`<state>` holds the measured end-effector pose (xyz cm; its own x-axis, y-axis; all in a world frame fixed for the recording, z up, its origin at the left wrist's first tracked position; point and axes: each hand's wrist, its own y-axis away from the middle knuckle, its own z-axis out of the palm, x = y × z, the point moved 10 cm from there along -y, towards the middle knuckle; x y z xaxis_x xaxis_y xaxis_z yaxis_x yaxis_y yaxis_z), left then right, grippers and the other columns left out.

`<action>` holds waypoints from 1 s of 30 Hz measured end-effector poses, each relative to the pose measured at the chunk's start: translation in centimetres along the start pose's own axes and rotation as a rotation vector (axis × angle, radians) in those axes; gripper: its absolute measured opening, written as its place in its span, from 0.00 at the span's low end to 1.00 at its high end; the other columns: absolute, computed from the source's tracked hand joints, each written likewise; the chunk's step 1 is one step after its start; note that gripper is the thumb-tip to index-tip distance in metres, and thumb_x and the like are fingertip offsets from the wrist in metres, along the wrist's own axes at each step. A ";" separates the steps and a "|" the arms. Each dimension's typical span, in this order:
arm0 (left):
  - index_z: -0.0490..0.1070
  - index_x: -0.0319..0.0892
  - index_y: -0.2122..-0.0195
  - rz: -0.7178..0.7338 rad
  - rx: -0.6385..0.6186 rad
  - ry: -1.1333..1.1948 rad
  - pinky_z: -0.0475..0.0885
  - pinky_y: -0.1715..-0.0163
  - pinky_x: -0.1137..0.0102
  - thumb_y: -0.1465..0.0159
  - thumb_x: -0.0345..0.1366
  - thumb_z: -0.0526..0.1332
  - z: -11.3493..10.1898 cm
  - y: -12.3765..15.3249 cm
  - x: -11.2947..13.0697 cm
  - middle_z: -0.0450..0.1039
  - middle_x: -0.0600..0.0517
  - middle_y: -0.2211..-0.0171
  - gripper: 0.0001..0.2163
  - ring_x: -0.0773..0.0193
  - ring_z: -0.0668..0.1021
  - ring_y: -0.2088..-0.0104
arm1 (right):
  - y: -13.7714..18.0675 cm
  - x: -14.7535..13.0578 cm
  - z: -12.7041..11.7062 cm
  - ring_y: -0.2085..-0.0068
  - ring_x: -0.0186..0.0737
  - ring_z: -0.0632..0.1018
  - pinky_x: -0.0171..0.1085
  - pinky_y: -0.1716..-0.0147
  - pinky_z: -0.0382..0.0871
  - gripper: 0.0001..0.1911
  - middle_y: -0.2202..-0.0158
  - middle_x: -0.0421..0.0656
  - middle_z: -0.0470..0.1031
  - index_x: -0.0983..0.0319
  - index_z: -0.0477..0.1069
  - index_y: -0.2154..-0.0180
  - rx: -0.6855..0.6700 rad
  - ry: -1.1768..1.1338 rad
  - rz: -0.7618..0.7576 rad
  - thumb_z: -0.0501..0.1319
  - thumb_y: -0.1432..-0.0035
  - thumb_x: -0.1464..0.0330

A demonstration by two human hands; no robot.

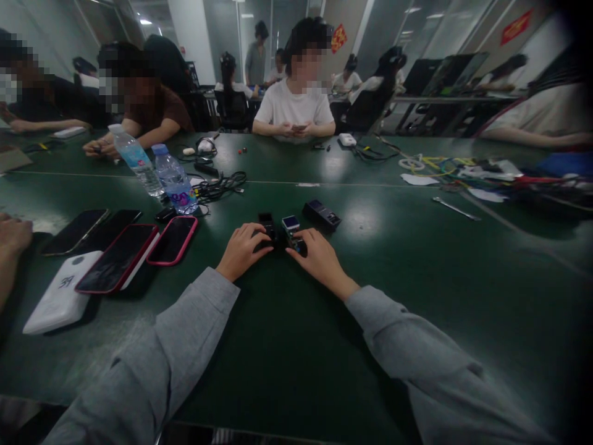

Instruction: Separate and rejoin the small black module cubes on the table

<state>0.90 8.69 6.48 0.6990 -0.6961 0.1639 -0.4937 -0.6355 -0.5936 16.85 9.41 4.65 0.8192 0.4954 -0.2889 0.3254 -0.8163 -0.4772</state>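
Observation:
My left hand [246,247] closes its fingers and thumb on a small black device casing [267,222] that lies on the dark green table. Just to its right, my right hand [319,256] pinches a small circuit board with a lit-looking little screen [291,223] at its far end. The two pieces are close together, with a narrow gap between them. Beyond my right hand lies a black oblong device case [322,214], which neither hand touches. My fingers partly cover both held pieces.
At left are several phones, including a pink-edged phone [173,241], and a white power bank [65,290]. Two water bottles [175,179] stand behind them near black cables [222,185]. At right are a metal wrench-like tool [456,209] and tangled wires [463,170]. People sit opposite.

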 end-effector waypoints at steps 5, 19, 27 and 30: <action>0.71 0.43 0.56 0.007 0.012 0.008 0.70 0.54 0.58 0.35 0.39 0.63 -0.1 0.0 0.1 0.70 0.46 0.52 0.09 0.55 0.72 0.51 | 0.0 0.7 0.0 0.59 0.49 0.74 0.46 0.62 0.72 0.12 0.57 0.50 0.68 0.62 0.64 0.55 0.039 -0.023 0.031 0.59 0.38 0.64; 0.71 0.43 0.55 0.003 -0.006 0.009 0.70 0.54 0.57 0.35 0.39 0.62 0.0 0.0 0.0 0.69 0.46 0.52 0.10 0.55 0.72 0.50 | 0.1 1.6 0.2 0.58 0.52 0.75 0.48 0.60 0.72 0.15 0.57 0.52 0.70 0.62 0.59 0.53 0.082 -0.135 0.062 0.57 0.39 0.63; 0.71 0.44 0.56 0.019 0.028 0.015 0.70 0.55 0.57 0.36 0.40 0.63 -0.2 0.0 0.0 0.70 0.46 0.52 0.09 0.54 0.72 0.51 | 9.4 9.3 -8.3 0.58 0.54 0.77 0.51 0.61 0.73 0.26 0.53 0.56 0.71 0.58 0.60 0.48 0.138 -0.217 0.297 0.60 0.40 0.50; 0.71 0.43 0.56 0.024 0.017 0.025 0.70 0.54 0.56 0.35 0.39 0.62 -0.1 0.0 0.0 0.69 0.46 0.52 0.09 0.54 0.72 0.50 | 17.7 15.4 -16.6 0.56 0.57 0.75 0.56 0.60 0.71 0.29 0.50 0.59 0.69 0.52 0.64 0.48 0.301 0.029 0.446 0.59 0.43 0.42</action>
<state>0.88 8.62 6.51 0.6735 -0.7196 0.1690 -0.5016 -0.6128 -0.6106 43.02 -2.35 5.52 0.8608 0.1082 -0.4974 -0.2035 -0.8225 -0.5312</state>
